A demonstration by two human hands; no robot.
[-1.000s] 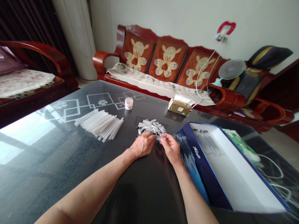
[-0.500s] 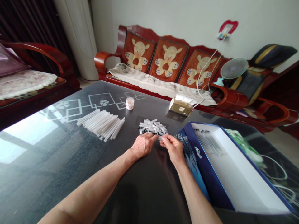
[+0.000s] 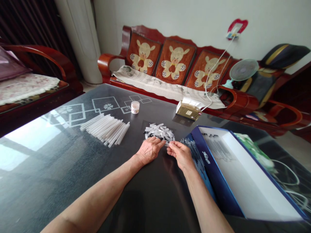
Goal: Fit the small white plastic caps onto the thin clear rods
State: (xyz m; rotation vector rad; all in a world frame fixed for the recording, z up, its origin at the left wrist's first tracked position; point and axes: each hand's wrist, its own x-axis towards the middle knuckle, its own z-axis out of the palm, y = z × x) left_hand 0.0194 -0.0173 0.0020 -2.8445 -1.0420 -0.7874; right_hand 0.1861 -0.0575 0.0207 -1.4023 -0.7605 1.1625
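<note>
My left hand (image 3: 148,149) lies on the dark glass table (image 3: 73,168), its fingertips curled against the near edge of a small heap of short clear plastic pieces (image 3: 159,131). What it holds, if anything, is hidden. Just to its right, my right hand (image 3: 180,153) pinches a thin clear piece between thumb and fingers. A row of thin clear tubes (image 3: 194,155) lies along the wall of the blue box (image 3: 220,181) beside that hand.
A pile of long white tubes (image 3: 105,128) lies at the left. A small round jar (image 3: 135,107) and a tan carton (image 3: 188,110) stand farther back. The blue box has a white inside. A red wooden sofa (image 3: 170,61) and a fan (image 3: 243,69) are behind.
Both hands have shifted slightly forward toward the heap of short pieces. The view has turned a little.
</note>
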